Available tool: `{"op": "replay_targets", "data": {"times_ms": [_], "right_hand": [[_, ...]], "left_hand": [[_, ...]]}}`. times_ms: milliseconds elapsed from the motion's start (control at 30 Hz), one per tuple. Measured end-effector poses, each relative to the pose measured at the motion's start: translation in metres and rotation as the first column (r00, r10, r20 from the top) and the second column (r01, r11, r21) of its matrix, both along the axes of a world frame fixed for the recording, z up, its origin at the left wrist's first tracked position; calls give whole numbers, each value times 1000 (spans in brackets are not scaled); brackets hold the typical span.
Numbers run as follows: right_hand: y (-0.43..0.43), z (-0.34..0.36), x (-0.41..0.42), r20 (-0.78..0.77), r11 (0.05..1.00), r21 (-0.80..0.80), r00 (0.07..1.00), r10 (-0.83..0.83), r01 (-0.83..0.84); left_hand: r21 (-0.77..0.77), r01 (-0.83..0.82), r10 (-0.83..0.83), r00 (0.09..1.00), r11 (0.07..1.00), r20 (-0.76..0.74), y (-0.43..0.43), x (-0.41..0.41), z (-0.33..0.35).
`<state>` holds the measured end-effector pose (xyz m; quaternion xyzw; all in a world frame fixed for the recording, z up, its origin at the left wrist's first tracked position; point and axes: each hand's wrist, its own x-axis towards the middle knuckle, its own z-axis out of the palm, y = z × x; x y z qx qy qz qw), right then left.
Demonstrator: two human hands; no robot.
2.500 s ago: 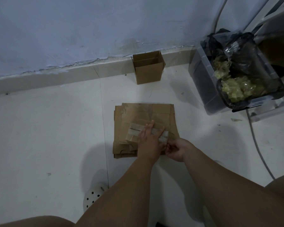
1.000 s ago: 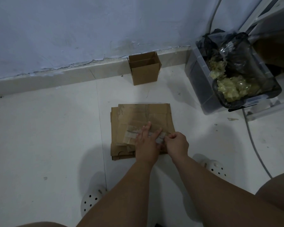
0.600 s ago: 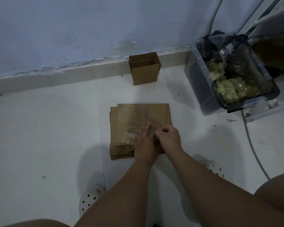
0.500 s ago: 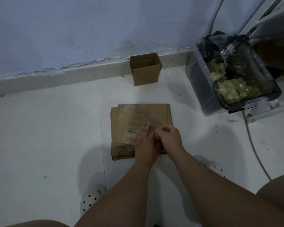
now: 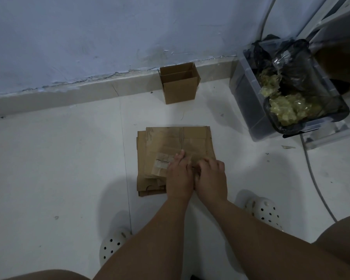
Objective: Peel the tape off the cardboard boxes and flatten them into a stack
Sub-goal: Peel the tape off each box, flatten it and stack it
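A stack of flattened brown cardboard boxes [image 5: 176, 142] lies on the white floor in front of me. A strip of clear tape [image 5: 161, 164] crosses the top sheet. My left hand [image 5: 178, 176] lies flat on the cardboard with straight fingers, pressing it down over the tape. My right hand [image 5: 210, 176] is right beside it, fingers curled at the tape's peeled end; the pinch itself is hidden between the two hands. One small open cardboard box [image 5: 179, 82] stands upright against the skirting board.
A clear plastic bin [image 5: 249, 110] lined with a black bag holds crumpled used tape [image 5: 287, 108] at the right. A grey cable [image 5: 315, 178] runs along the floor beside it. My white perforated clogs [image 5: 263, 211] stand near the stack.
My right hand has moved leftwards along the tape strip, from the stack's right edge up against my left hand. Less tape shows on the right side. The left hand stayed pressing.
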<state>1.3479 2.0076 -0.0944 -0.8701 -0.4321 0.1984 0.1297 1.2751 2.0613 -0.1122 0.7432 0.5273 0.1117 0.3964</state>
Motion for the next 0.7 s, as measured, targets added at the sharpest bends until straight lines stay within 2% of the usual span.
{"op": "replay_targets", "data": {"times_ms": [167,300,400,467,533,700], "right_hand": [[-6,-9,-2,6,973,-116,979,203,-201],[-13,-14,-6,26,929,-170,941,338,-329],[-15,-18,-11,40,889,-166,898,439,-427],[-16,-20,-15,33,888,-153,896,443,-434],[-16,-22,-18,27,886,-169,897,441,-431],[-10,-22,-24,44,895,-213,912,409,-391]], "left_hand": [[-47,-116,118,992,992,48,1,-1,1],[-56,-374,377,924,926,64,8,-1,8],[-340,-570,640,755,748,142,27,-2,10],[-586,-581,770,626,565,122,42,-6,9],[-729,-533,834,544,430,94,48,-11,12],[-847,-433,894,436,310,104,50,-18,27]]}}
